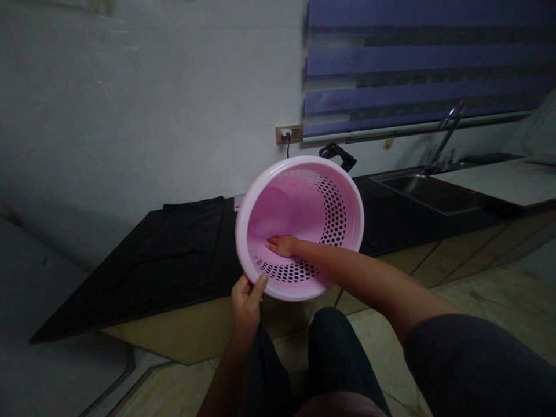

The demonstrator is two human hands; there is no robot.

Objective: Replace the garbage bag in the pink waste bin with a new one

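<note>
a large round pink plastic basket with bands of small holes (pixel 286 202) is at the middle of the view, its mouth tipped toward the person and its near rim overhanging the front edge of the black slab-topped table (pixel 99 284). whether its base rests on that table is hidden.

the left hand (pixel 247 301) grasps the rim between seven and eight o'clock, thumb on the lip and the other fingers curled beneath, probably to steady the tilt. the right hand (pixel 283 245) reaches in over the rim at four o'clock; its fingers are extended and loose, clenching nothing visible, and appear to lie along the inner wall. i cannot tell how firmly they press. the tilt likely keeps the inside within sight and reach.

around the basket, a flat black fabric piece (pixel 186 231) lies at nine o'clock and a small pale card (pixel 238 202) shows near ten, partly covered by the basket. at twelve a white plug (pixel 285 133) sits in the wall socket. a black handle-like object (pixel 341 155) pokes out behind the rim at one, a possible obstacle if the basket is pushed back. toward three are a metal sink (pixel 434 194) and a pale board (pixel 504 178), both well apart.
</note>
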